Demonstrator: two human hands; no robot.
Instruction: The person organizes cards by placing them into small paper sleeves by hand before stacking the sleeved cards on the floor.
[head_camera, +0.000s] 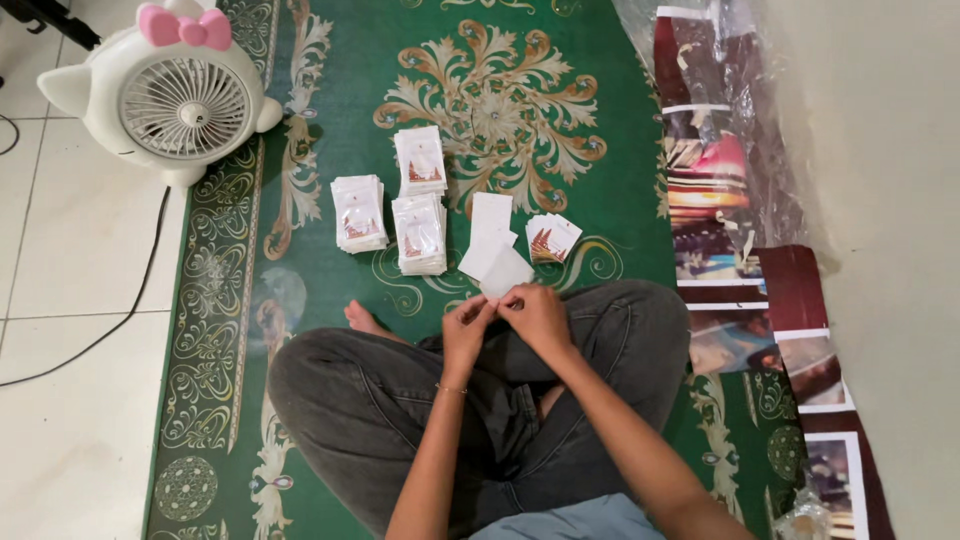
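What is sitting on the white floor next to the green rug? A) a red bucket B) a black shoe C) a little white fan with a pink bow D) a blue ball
C: a white fan with cat-like ears and a pink bow stands on the floor tiles at the green rug's top-left edge.

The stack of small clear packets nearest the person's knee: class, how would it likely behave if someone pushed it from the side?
The stack of packets would probably slide apart, since its glossy wrappers look slippery and already sit slightly uneven. Each packet looks thin and light, so the pile should shift easily on the green carpet. It seems unlikely to roll, being flat.
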